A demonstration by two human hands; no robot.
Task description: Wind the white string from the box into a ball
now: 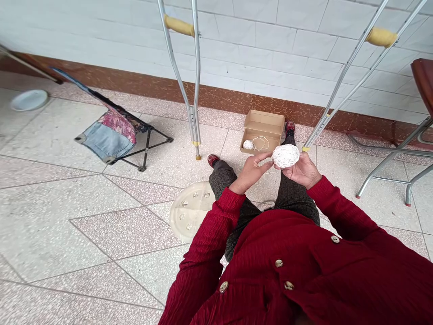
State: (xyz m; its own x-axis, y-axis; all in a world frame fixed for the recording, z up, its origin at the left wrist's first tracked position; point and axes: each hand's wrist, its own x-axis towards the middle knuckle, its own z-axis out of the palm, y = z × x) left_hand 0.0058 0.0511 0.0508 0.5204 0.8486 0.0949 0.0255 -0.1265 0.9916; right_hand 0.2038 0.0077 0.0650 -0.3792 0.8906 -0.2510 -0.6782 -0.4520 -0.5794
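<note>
Above my lap, an oval ball of white twine (pixel 285 156) sits cupped in my right hand (pixel 302 170), its long axis running left to right. My left hand (pixel 251 172) stays open, fingertips touching the ball's left end. Farther off, a smaller twine ball (pixel 248 145) lies in a cardboard box (pixel 264 122).

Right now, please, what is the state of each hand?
Left hand: open, fingers at the white twine ball.
Right hand: holding the white twine ball.
</note>
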